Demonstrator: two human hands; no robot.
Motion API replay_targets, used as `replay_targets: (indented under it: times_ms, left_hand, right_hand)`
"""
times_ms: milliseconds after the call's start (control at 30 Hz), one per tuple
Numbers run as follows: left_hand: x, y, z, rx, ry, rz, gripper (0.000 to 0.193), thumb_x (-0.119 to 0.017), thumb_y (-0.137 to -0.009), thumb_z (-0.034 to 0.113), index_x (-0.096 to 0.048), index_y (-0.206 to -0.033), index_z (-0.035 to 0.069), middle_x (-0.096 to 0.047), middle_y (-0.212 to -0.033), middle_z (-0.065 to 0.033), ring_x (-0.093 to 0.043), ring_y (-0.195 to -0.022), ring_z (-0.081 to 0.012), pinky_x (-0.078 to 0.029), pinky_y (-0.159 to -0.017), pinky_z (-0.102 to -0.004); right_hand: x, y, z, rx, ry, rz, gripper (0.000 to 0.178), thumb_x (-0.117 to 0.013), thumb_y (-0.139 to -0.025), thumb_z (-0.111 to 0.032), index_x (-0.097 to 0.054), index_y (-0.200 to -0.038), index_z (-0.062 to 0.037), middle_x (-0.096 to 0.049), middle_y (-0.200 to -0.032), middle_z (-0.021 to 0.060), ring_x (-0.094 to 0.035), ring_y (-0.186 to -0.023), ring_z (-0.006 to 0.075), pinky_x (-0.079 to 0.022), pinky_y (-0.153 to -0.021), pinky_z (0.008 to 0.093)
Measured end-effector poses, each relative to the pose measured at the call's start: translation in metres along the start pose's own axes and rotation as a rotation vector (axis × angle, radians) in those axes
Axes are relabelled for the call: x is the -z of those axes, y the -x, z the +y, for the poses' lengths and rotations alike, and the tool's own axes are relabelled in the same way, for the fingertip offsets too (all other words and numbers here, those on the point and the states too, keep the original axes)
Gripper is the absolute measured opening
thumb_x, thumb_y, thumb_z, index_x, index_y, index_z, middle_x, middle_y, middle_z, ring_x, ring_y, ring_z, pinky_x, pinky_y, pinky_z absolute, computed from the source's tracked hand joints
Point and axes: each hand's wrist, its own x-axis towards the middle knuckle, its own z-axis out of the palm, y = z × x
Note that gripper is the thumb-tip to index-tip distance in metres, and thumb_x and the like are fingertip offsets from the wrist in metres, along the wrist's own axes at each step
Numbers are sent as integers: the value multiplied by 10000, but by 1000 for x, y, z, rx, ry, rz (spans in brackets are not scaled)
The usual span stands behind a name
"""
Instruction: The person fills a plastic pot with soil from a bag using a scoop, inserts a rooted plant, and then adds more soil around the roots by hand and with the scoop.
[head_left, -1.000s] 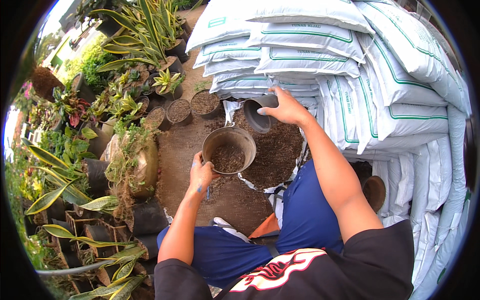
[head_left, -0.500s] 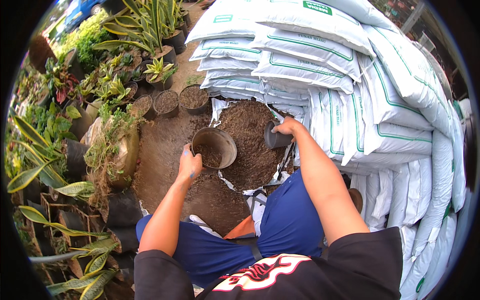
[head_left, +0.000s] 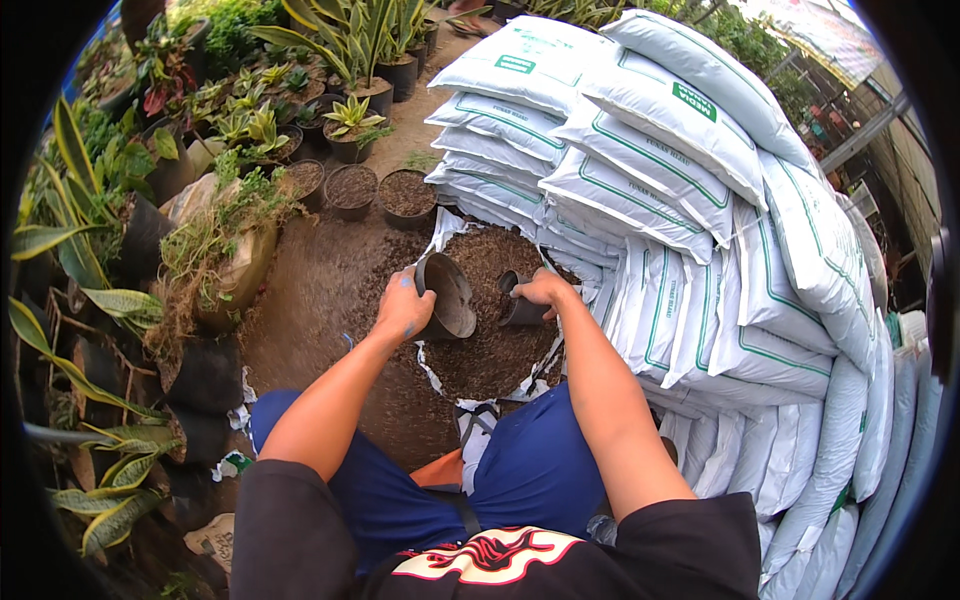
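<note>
Grip closed, your left hand [head_left: 405, 308] has the wide pot [head_left: 449, 296] by its rim, right hand [head_left: 545, 290] clasps the small pot [head_left: 521, 312]; both look light, stiff, best rim-held.

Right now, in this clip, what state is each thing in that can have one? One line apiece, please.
Left hand: closed on the larger pot's rim
Right hand: gripping the smaller pot
Larger pot: tilted, mouth toward the right
Smaller pot: tipped, mouth toward the left; contents unclear
Soil heap: loose, spread
Pots of soil: upright, filled
White sacks: stacked, bulging
</note>
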Motion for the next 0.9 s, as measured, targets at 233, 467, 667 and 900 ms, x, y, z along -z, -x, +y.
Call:
replay_targets:
  times_ms: [233,467,667,900]
  left_hand:
    - [-7,1,20,-31,-158,14,681,-636,-912,263,-445,-1495,-34,-493,-1487,-254,-452,-1402,-416,-380,-1172,-460]
    - [-1,4,23,-25,-160,-15,683,-626,-920,266,-428,-1497,-40,-470,-1491,-267,-460,-1385,-434,-398,-1156,-484]
    - [6,2,14,21,-157,45,609,-608,-926,210,-465,-1474,-16,-552,-1411,-265,-585,-1261,-419,-470,-1078,-478]
    - [36,-6,15,280,597,35,549,-495,-932,-18,-346,-1460,-3,-627,-1197,-242,-738,-891,-325,-682,-689,-433]
  right_hand:
    - [0,18,-10,39,-16,22,803,-812,-813,-346,-452,-1428,24,-513,-1449,221,-598,-1233,361,-625,-858,513]
    - [9,68,-45,195,-42,97,824,-817,-772,-423,-524,-1405,17,-557,-1402,260,-638,-1191,371,-599,-875,468]
    - [-5,83,-63,440,110,393,898,-872,-708,-512,-549,-1406,-47,-534,-1374,293,-588,-1241,432,-474,-1071,451]
    - [-16,119,-94,867,0,552,764,-914,-700,-257,-577,-1357,-62,-505,-1399,205,-502,-1307,413,-441,-1110,467]
